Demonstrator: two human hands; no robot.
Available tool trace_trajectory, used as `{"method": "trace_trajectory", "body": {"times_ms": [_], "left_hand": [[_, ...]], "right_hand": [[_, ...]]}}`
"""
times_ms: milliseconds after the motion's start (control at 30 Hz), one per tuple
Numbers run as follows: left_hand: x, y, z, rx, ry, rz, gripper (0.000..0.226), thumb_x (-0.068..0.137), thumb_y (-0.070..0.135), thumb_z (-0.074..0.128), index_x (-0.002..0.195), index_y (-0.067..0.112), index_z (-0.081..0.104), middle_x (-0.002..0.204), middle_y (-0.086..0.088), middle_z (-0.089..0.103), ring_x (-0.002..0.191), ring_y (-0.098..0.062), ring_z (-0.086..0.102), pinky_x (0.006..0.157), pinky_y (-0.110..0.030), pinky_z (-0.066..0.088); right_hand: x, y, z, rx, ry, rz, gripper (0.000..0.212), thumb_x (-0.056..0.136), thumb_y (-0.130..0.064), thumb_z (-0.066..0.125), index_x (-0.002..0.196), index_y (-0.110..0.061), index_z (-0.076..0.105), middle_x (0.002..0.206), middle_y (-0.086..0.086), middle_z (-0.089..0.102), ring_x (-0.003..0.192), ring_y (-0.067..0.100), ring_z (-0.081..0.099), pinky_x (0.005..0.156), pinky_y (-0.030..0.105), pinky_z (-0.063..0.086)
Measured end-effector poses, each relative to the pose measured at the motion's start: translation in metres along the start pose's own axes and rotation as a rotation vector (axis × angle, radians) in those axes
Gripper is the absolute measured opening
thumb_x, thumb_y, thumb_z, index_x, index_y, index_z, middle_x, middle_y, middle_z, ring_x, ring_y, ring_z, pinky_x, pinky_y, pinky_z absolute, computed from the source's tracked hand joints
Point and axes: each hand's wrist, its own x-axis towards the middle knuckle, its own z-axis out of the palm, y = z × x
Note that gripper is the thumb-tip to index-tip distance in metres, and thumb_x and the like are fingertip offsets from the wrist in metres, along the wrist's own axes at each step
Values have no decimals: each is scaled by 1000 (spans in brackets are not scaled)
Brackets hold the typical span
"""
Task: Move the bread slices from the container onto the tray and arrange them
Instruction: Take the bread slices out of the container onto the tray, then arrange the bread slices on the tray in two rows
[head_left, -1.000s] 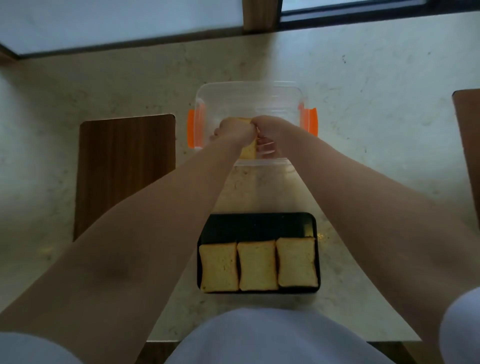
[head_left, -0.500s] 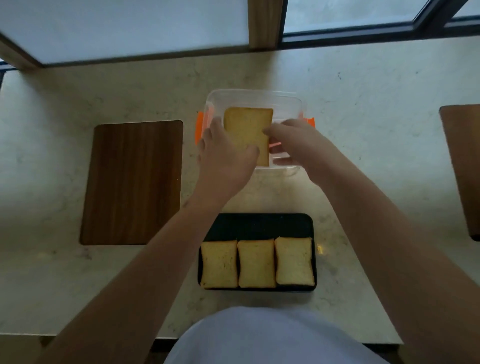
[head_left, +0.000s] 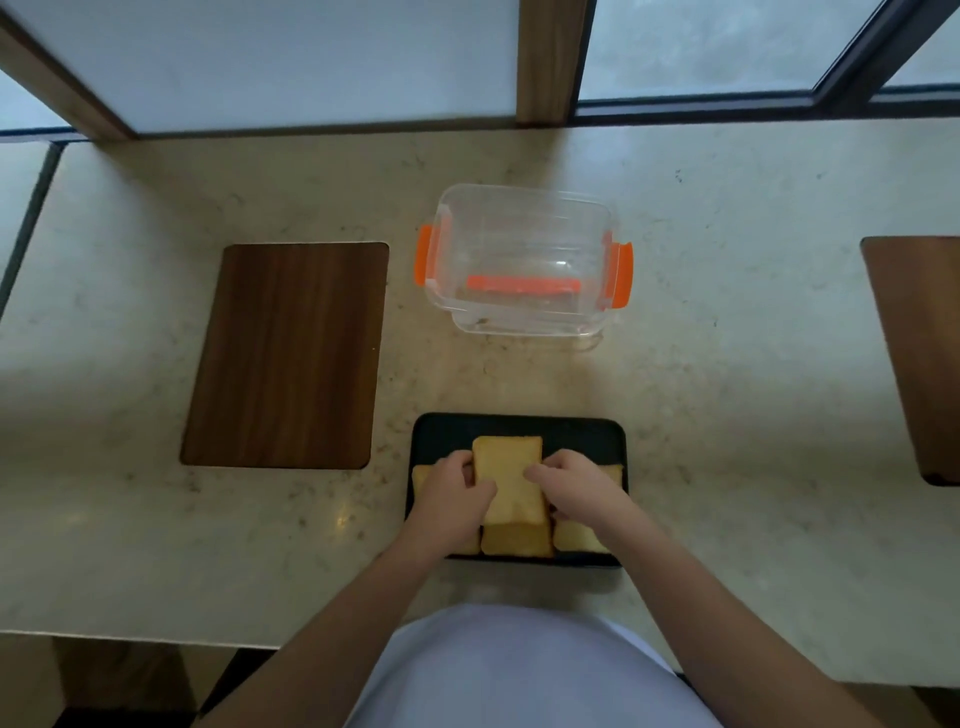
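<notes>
A black tray (head_left: 519, 427) lies near the counter's front edge with a row of three bread slices on it. My left hand (head_left: 451, 496) and my right hand (head_left: 577, 489) hold a fourth bread slice (head_left: 511, 478) by its two sides, over the middle slice (head_left: 517, 540) and the tray's back half. The left slice (head_left: 420, 474) and the right slice (head_left: 576, 536) are partly hidden under my hands. The clear container (head_left: 524, 260) with orange clips stands behind the tray and has no bread in it.
A dark wooden board (head_left: 285, 356) lies to the left of the tray and container. Another wooden board (head_left: 919, 358) shows at the right edge. A window frame runs along the back of the pale stone counter (head_left: 727, 415).
Both hands have lifted the slice out of the container and brought it toward me, down over the tray. The container now holds no bread.
</notes>
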Motion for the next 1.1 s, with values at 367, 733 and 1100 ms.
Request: {"method": "trace_trajectory", "body": {"times_ms": [367, 733, 1100], "left_hand": [[23, 0, -3, 122, 25, -14, 50, 88, 32, 54, 136, 16, 52, 87, 20, 51, 76, 1, 51, 61, -18, 39], [13, -30, -34, 417, 194, 309, 30, 90, 13, 55, 120, 14, 62, 100, 0, 64, 87, -9, 58, 74, -22, 44], [-14, -75, -45, 615, 198, 426, 44, 80, 10, 70, 122, 18, 59, 119, -1, 60, 107, -19, 48, 88, -24, 35]], "right_hand": [[3, -10, -8, -62, 53, -42, 28, 89, -36, 57, 65, -22, 55, 59, -1, 47, 56, 17, 48, 61, 34, 46], [-8, -4, -13, -322, 276, -272, 51, 92, -37, 54, 137, -13, 51, 124, 2, 58, 90, 13, 58, 75, 31, 54], [-25, -2, 51, -731, 149, -750, 35, 95, -29, 52, 128, -19, 57, 121, 0, 59, 112, 21, 53, 91, 35, 50]]}}
